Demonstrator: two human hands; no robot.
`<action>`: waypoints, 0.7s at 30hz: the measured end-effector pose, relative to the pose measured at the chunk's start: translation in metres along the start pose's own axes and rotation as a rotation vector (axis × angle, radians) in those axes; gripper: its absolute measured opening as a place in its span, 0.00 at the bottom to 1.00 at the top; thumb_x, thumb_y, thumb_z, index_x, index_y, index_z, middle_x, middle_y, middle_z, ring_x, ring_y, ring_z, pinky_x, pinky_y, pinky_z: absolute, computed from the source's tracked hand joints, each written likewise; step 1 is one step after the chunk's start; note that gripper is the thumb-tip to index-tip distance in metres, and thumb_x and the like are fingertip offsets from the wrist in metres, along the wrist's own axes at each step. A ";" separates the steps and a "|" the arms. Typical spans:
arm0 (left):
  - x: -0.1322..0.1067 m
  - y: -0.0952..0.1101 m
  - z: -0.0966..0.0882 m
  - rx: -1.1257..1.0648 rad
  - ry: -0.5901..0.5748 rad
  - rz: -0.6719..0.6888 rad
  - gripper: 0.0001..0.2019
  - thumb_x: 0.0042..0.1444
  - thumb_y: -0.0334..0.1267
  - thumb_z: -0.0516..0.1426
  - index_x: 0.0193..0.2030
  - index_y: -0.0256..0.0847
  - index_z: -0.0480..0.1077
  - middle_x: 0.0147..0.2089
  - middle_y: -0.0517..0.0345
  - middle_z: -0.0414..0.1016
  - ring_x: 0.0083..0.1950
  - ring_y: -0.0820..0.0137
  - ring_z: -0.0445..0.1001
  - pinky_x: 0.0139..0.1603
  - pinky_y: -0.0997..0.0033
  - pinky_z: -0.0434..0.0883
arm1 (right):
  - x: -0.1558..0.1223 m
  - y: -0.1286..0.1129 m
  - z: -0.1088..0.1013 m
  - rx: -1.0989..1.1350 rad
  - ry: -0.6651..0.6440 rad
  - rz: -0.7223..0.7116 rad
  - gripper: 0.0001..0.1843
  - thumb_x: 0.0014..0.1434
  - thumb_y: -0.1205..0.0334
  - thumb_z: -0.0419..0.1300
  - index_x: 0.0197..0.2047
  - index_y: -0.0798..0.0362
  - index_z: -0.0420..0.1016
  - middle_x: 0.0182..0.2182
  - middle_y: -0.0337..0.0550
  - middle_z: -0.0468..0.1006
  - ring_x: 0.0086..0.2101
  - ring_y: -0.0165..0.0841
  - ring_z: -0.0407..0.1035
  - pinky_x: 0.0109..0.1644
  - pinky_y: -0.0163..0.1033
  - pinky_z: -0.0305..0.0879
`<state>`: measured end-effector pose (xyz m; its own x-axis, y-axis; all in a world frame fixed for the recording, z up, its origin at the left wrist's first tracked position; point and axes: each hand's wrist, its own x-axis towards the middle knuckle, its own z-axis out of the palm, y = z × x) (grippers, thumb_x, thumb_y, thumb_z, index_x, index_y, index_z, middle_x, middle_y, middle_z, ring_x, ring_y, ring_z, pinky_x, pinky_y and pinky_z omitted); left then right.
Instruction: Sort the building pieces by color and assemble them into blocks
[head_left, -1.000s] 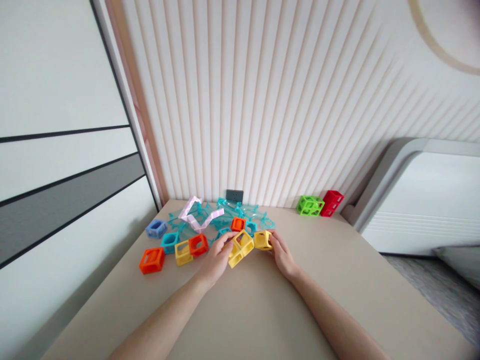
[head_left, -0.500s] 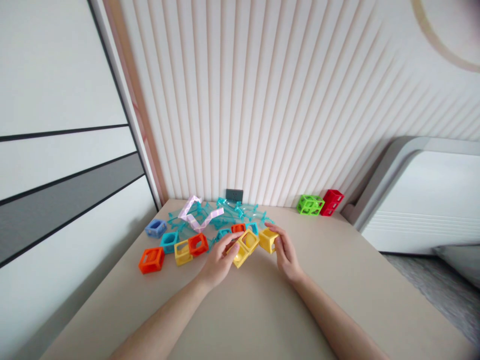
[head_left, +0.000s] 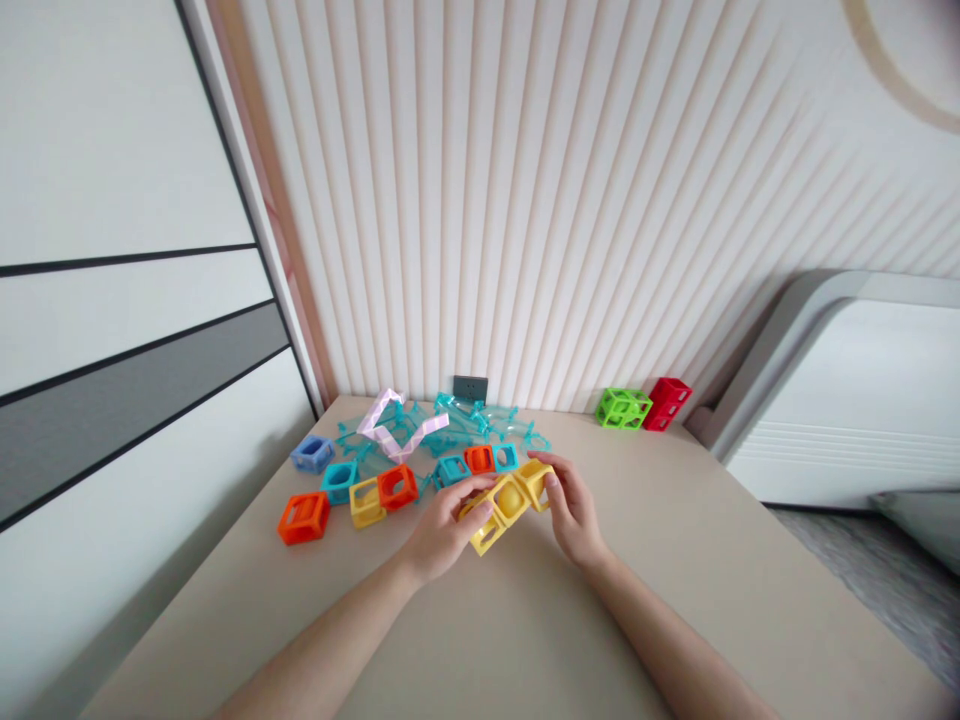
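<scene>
Both of my hands hold a row of yellow open-frame cubes (head_left: 507, 503) just above the beige table (head_left: 510, 620). My left hand (head_left: 442, 530) grips the lower left end of the row, fingers curled round it. My right hand (head_left: 571, 508) pinches the cube at the upper right end. The cubes in the row touch one another and slant up to the right. Just behind them lie an orange cube (head_left: 478, 459) and teal cubes (head_left: 452, 469).
Loose cubes lie to the left: orange (head_left: 303, 517), yellow (head_left: 365, 501), red-orange (head_left: 397, 486), teal (head_left: 339, 481), blue (head_left: 312, 453). A pink zigzag piece (head_left: 394, 428) rests on clear teal pieces by the slatted wall. Green (head_left: 621, 408) and red (head_left: 664, 404) cubes stand at the back right.
The separate yellow cube in my right hand has come against the yellow cubes in my left hand. Both hands drew slightly toward me with the joined row.
</scene>
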<state>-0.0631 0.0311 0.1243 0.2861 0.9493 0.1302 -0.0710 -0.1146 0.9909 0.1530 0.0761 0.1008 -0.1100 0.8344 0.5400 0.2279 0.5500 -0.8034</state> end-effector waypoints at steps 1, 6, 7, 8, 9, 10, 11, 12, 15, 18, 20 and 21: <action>-0.001 0.001 0.000 0.021 -0.013 0.017 0.18 0.61 0.49 0.59 0.54 0.43 0.75 0.61 0.50 0.75 0.60 0.56 0.74 0.61 0.59 0.70 | 0.000 -0.001 0.000 0.011 -0.002 0.020 0.18 0.71 0.48 0.49 0.53 0.47 0.72 0.49 0.49 0.79 0.46 0.40 0.74 0.50 0.45 0.72; -0.003 0.004 0.000 0.056 -0.047 0.020 0.16 0.62 0.47 0.58 0.53 0.43 0.76 0.62 0.52 0.74 0.61 0.57 0.73 0.60 0.63 0.70 | 0.000 -0.006 0.001 0.030 -0.014 0.076 0.19 0.70 0.46 0.50 0.50 0.49 0.74 0.40 0.44 0.80 0.35 0.36 0.73 0.38 0.38 0.70; -0.003 0.005 0.000 0.062 -0.048 0.011 0.17 0.62 0.47 0.58 0.53 0.42 0.76 0.61 0.52 0.75 0.60 0.57 0.74 0.59 0.63 0.71 | 0.000 -0.007 0.002 0.030 -0.020 0.082 0.19 0.69 0.46 0.51 0.49 0.49 0.74 0.38 0.44 0.80 0.34 0.36 0.72 0.37 0.38 0.70; -0.003 0.005 0.000 0.069 -0.047 0.000 0.17 0.62 0.48 0.58 0.53 0.42 0.75 0.60 0.51 0.76 0.59 0.57 0.74 0.57 0.64 0.71 | -0.001 -0.008 0.002 0.031 -0.024 0.088 0.20 0.69 0.45 0.51 0.49 0.49 0.74 0.37 0.44 0.79 0.33 0.35 0.71 0.36 0.37 0.69; -0.003 0.005 0.000 0.074 -0.042 -0.009 0.17 0.62 0.48 0.59 0.52 0.41 0.75 0.59 0.51 0.77 0.57 0.57 0.75 0.56 0.64 0.72 | -0.001 -0.008 0.002 0.034 -0.026 0.095 0.20 0.69 0.44 0.51 0.49 0.49 0.74 0.36 0.44 0.79 0.32 0.35 0.71 0.35 0.37 0.69; -0.003 0.005 0.001 0.075 -0.037 -0.019 0.18 0.61 0.49 0.59 0.52 0.41 0.75 0.57 0.51 0.77 0.56 0.57 0.76 0.55 0.63 0.72 | -0.001 -0.009 0.003 0.041 -0.026 0.101 0.20 0.69 0.44 0.51 0.48 0.50 0.74 0.36 0.44 0.79 0.32 0.35 0.70 0.34 0.37 0.69; -0.003 0.004 0.001 0.071 -0.026 -0.030 0.18 0.61 0.49 0.59 0.52 0.41 0.75 0.56 0.50 0.78 0.55 0.57 0.76 0.54 0.63 0.73 | -0.001 -0.009 0.003 0.052 -0.025 0.108 0.20 0.69 0.44 0.51 0.48 0.49 0.74 0.36 0.44 0.78 0.32 0.35 0.70 0.34 0.37 0.69; -0.003 0.003 0.002 0.061 -0.010 -0.039 0.19 0.60 0.49 0.60 0.53 0.40 0.75 0.55 0.50 0.78 0.55 0.56 0.76 0.54 0.63 0.73 | -0.001 -0.009 0.003 0.067 -0.026 0.116 0.20 0.69 0.44 0.51 0.48 0.49 0.74 0.36 0.44 0.78 0.32 0.36 0.70 0.35 0.37 0.69; 0.001 -0.002 0.002 -0.010 0.085 -0.037 0.21 0.57 0.49 0.63 0.54 0.41 0.73 0.56 0.48 0.78 0.57 0.56 0.76 0.56 0.60 0.72 | 0.000 -0.010 0.002 0.144 -0.065 0.143 0.20 0.67 0.44 0.54 0.51 0.48 0.74 0.40 0.44 0.78 0.38 0.38 0.72 0.41 0.40 0.71; 0.005 -0.006 0.001 -0.087 0.190 -0.032 0.22 0.55 0.49 0.64 0.52 0.41 0.72 0.55 0.47 0.78 0.57 0.56 0.76 0.57 0.60 0.72 | 0.000 -0.013 0.004 0.283 -0.149 0.180 0.22 0.63 0.46 0.61 0.57 0.46 0.71 0.47 0.45 0.77 0.44 0.40 0.72 0.50 0.44 0.71; 0.007 -0.008 -0.001 -0.113 0.224 -0.039 0.22 0.55 0.51 0.64 0.51 0.40 0.72 0.53 0.47 0.79 0.55 0.57 0.77 0.54 0.60 0.73 | -0.001 -0.017 0.007 0.394 -0.188 0.225 0.25 0.60 0.49 0.66 0.58 0.43 0.68 0.50 0.44 0.76 0.46 0.39 0.72 0.51 0.44 0.71; 0.008 -0.008 -0.002 -0.120 0.230 -0.041 0.22 0.55 0.51 0.64 0.50 0.40 0.72 0.53 0.47 0.79 0.54 0.57 0.78 0.53 0.61 0.73 | -0.002 -0.019 0.008 0.448 -0.197 0.255 0.26 0.59 0.50 0.68 0.58 0.42 0.67 0.51 0.43 0.75 0.46 0.39 0.72 0.51 0.44 0.72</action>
<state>-0.0618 0.0399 0.1169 0.0668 0.9956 0.0651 -0.1803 -0.0522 0.9822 0.1408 0.0642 0.1130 -0.2938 0.9101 0.2921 -0.1582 0.2551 -0.9539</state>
